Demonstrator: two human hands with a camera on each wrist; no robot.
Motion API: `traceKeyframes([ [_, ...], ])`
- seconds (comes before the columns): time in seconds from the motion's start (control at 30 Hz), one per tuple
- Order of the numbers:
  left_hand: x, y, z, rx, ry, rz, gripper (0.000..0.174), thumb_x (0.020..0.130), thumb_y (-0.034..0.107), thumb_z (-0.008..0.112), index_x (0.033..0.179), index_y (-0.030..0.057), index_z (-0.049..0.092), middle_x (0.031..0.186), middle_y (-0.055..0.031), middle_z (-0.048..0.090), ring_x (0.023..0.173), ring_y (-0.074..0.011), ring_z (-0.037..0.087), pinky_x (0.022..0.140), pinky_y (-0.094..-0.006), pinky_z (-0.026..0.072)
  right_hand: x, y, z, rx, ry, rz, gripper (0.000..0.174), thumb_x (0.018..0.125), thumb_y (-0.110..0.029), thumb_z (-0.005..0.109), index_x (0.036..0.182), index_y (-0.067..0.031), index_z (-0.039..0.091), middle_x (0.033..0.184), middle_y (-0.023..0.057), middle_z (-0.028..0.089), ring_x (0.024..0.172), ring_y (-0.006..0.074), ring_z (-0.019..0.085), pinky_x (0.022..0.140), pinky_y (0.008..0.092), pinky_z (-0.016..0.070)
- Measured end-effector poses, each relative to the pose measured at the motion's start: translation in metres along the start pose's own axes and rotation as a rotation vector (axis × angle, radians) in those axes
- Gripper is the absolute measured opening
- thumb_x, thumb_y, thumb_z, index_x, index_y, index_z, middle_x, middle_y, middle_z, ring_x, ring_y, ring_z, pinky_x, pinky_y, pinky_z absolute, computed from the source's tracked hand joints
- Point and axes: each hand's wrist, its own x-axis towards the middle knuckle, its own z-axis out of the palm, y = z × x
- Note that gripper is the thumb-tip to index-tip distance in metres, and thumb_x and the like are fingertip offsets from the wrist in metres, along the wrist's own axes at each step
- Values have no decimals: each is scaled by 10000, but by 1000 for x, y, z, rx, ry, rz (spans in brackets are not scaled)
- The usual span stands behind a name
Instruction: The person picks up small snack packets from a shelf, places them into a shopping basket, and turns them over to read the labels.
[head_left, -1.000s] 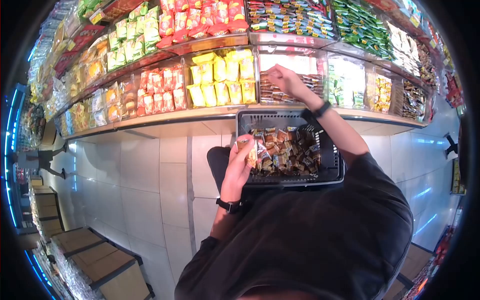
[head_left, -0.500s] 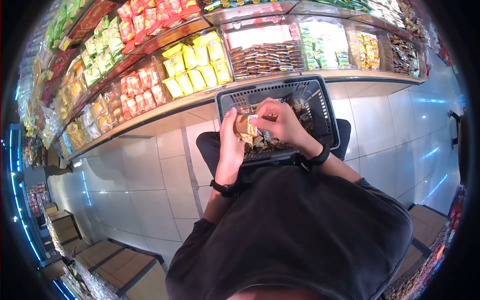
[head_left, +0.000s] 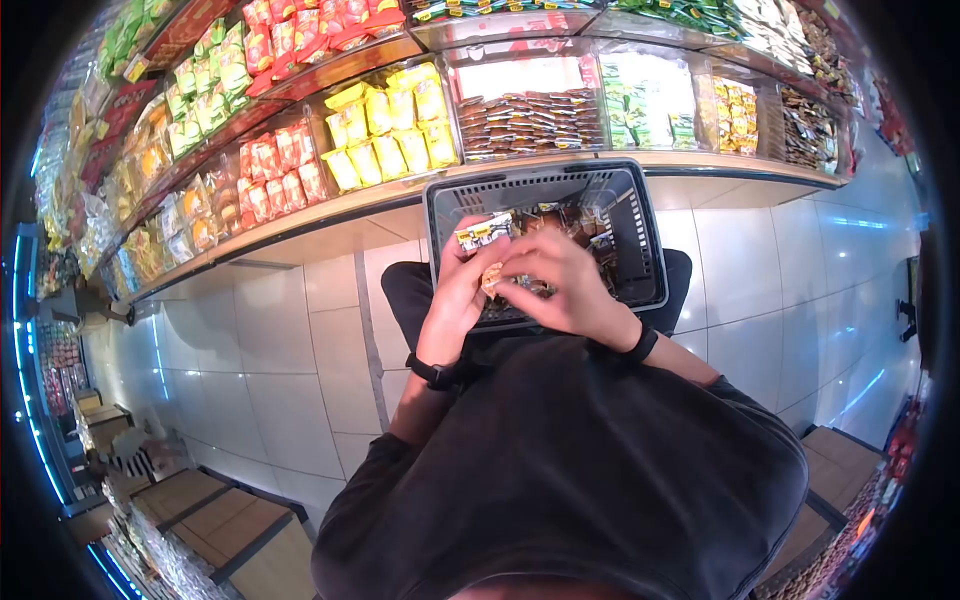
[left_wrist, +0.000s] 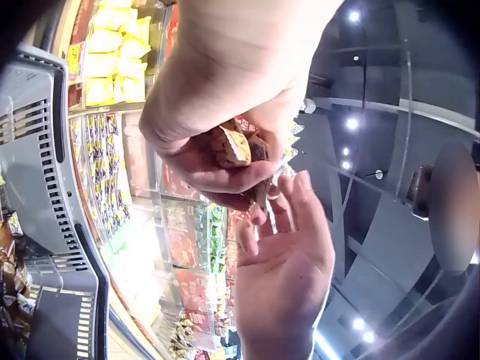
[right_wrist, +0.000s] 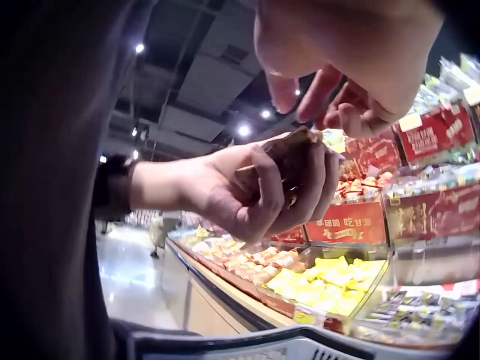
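My left hand grips several small wrapped snack packets above the black basket. In the left wrist view, its fingers curl round brown packets. Close on its right is my right hand, fingers bent loosely towards the packets. The right wrist view shows the right hand above the left hand, its fingertips at the upper end of the held bundle; whether they pinch a packet is unclear. Many brown packets lie in the basket, partly hidden by both hands.
Beyond the basket runs a shelf edge with bins of yellow packets, red packets and stacked brown packets. The person's knees flank the basket. Low wooden stands are at the lower left.
The right hand has come back from the brown-packet bin to the left hand. The left hand still holds packets, now turned with a white-and-yellow wrapper showing. The head view has shifted.
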Motion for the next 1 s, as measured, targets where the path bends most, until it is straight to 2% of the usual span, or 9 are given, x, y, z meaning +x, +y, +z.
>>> traceKeyframes([
  [0.03,-4,3,2,-1,-18,-39,261,941,16,693,1168,59,571,997,-44,692,880,-109,683,656,-272,568,0,10,1,8,117,-1,201,831,-42,781,1009,-39,688,999,73,664,846,188,635,734,310,499],
  [0.13,-7,9,4,164,-78,-28,299,891,10,756,1132,51,585,983,-33,687,853,-90,670,597,-241,531,5,16,-7,274,71,630,187,892,-128,773,1030,-37,685,912,-1,639,748,29,551,592,196,393],
  [0.17,-7,9,3,296,-124,-14,315,873,11,778,1122,51,590,969,-29,685,829,-83,665,565,-230,515,2,30,-3,517,15,705,174,938,-160,741,1023,-23,675,852,-24,639,674,31,530,571,197,392],
  [0.33,-8,7,8,330,-79,70,261,876,33,785,1058,72,602,914,-15,682,721,-70,647,461,-215,445,2,35,-16,690,-66,895,153,976,-177,702,955,-31,660,766,-25,626,658,31,555,553,211,415],
  [0.47,-12,12,10,209,45,-2,178,921,78,747,1023,102,603,921,-11,682,729,-77,658,460,-220,436,-2,39,-12,758,26,854,179,985,-190,694,920,-30,646,736,-4,625,621,39,556,528,216,410],
  [0.63,-10,12,6,347,27,6,159,925,94,745,1026,98,622,902,-19,690,736,-90,671,468,-219,455,12,30,-20,654,-208,880,180,980,-180,698,927,-28,617,760,3,613,615,53,546,530,215,408],
  [0.8,-9,11,1,274,-5,30,149,979,203,692,1047,85,632,890,-21,692,728,-95,671,480,-234,482,16,35,-20,725,-176,911,194,980,-183,698,919,-27,600,799,22,639,628,65,559,549,214,417],
  [0.9,-9,13,-1,107,32,0,233,1026,306,614,1066,77,625,896,-29,694,725,-105,674,477,-240,476,18,32,-21,753,-135,805,156,979,-125,688,922,-20,587,858,42,655,701,85,601,617,229,476],
  [1.0,-11,19,-3,-28,67,-176,228,1044,304,566,1130,95,598,912,-34,682,737,-119,673,487,-241,452,20,20,-26,461,-88,342,81,962,-3,650,954,14,571,1087,117,671,873,140,683,754,295,572],
])
